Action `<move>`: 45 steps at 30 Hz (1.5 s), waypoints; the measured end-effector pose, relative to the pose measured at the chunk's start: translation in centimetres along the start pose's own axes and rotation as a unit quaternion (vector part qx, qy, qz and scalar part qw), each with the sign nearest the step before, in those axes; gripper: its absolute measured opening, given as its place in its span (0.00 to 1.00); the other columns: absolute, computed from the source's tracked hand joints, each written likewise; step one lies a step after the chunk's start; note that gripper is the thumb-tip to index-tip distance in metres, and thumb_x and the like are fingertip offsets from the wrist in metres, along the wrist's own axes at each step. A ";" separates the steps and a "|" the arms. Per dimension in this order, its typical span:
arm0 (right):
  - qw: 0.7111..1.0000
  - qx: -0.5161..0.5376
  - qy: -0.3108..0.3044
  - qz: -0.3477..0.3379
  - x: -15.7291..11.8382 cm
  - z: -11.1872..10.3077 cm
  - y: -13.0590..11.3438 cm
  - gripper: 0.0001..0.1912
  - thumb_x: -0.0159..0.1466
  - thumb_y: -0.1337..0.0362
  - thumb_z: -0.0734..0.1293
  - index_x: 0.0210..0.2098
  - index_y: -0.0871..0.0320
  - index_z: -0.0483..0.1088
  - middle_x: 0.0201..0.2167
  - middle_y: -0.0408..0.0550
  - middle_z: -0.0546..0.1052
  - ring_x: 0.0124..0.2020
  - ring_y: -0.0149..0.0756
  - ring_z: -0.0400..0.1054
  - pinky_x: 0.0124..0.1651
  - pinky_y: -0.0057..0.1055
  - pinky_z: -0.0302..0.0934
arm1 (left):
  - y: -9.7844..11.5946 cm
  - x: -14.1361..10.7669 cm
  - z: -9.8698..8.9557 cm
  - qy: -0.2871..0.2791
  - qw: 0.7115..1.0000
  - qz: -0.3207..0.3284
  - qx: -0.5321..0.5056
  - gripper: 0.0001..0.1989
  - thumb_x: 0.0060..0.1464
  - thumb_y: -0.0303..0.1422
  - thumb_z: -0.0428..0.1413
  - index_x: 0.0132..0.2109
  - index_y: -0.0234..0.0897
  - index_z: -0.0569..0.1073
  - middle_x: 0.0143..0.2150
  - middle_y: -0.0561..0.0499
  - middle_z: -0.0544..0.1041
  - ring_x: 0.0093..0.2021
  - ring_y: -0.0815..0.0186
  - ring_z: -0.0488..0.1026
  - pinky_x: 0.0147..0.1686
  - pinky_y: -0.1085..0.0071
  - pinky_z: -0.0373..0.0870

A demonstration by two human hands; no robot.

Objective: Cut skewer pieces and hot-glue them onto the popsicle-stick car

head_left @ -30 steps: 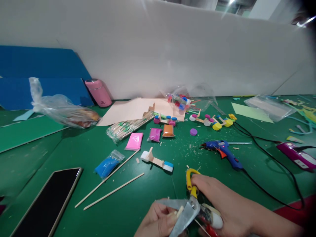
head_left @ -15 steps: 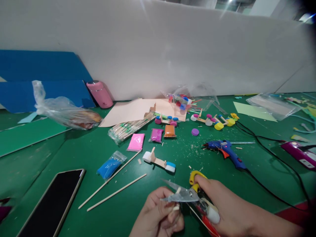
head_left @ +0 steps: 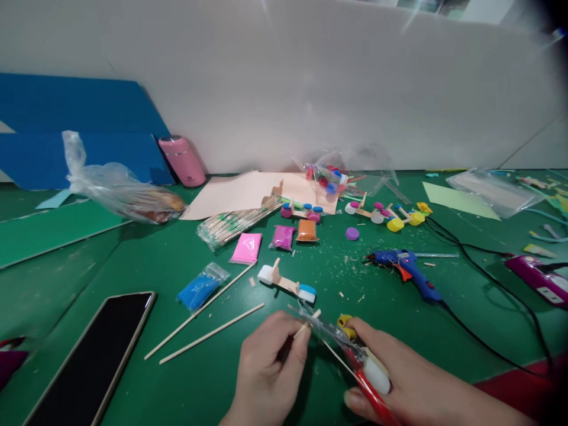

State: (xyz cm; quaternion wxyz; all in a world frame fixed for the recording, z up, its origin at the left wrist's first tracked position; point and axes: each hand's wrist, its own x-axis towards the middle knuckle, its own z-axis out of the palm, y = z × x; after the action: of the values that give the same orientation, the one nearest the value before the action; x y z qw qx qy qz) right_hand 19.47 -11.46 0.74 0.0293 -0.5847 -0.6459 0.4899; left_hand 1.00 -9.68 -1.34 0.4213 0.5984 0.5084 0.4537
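My left hand (head_left: 270, 364) pinches a short piece of thin wooden stick (head_left: 300, 331) between thumb and fingers. My right hand (head_left: 394, 367) is closed on scissors (head_left: 331, 331) with one red and one yellow handle. Their blades lie across the stick at the left fingertips. A white rounded piece (head_left: 377, 376) with a wooden strip sits against the right palm beside the handles. Just beyond the hands lies a small wooden-strip car (head_left: 286, 285) with white and blue wheels. Two longer wooden sticks (head_left: 213, 333) rest to the left.
A glue gun (head_left: 406, 266) with a black cable lies at the right. Clay packets (head_left: 246, 248), a bundle of bagged sticks (head_left: 237, 225) and more small cars (head_left: 402, 218) are farther back. A phone (head_left: 91, 361) occupies the near left, a pink flask (head_left: 183, 163) the back.
The scissor blades have come closer together and tilted downward to the right. My left hand has turned and moved slightly up and left. The view has shifted slightly.
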 end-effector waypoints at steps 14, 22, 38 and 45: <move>0.984 0.168 0.058 -0.026 0.7 1.9 0.7 0.11 0.42 0.75 0.61 0.23 0.56 0.56 0.17 0.35 0.62 0.18 0.25 0.53 0.19 0.22 0.47 | -1.5 -0.9 0.7 -0.014 0.949 0.243 0.200 0.08 0.50 0.20 0.50 0.35 0.32 0.71 0.26 0.48 0.70 0.27 0.68 0.67 0.28 0.76 0.65; 0.964 0.189 0.176 -0.066 1.1 -0.4 2.4 0.09 0.51 0.63 0.65 0.25 0.55 0.58 0.20 0.37 0.62 0.19 0.27 0.56 0.20 0.22 0.54 | -1.7 -0.3 -0.2 0.021 0.993 -0.113 -0.003 0.07 0.48 0.33 0.55 0.25 0.35 0.70 0.20 0.55 0.66 0.22 0.72 0.60 0.22 0.78 0.56; 0.902 -0.328 0.279 0.022 0.6 -4.8 8.5 0.16 0.53 0.54 0.62 0.37 0.58 0.67 0.35 0.53 0.74 0.34 0.47 0.69 0.33 0.38 0.63 | -2.5 -0.2 -0.3 -0.024 0.958 -0.240 -0.157 0.08 0.46 0.36 0.57 0.27 0.34 0.72 0.22 0.55 0.66 0.25 0.72 0.60 0.25 0.77 0.55; 0.917 -0.146 0.269 -0.258 1.0 -2.7 1.8 0.17 0.59 0.67 0.60 0.48 0.51 0.64 0.44 0.47 0.70 0.45 0.34 0.64 0.47 0.30 0.59 | -1.3 -0.3 0.7 -0.118 0.886 -0.311 -0.324 0.10 0.45 0.34 0.58 0.23 0.32 0.69 0.17 0.56 0.64 0.21 0.75 0.57 0.22 0.78 0.53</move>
State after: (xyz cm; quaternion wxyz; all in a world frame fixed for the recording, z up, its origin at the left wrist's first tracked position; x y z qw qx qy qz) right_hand 22.13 -9.36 0.37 0.2417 -0.5050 -0.8064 0.1904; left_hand 1.33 -9.80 -2.83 0.7679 0.2890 0.4396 0.3654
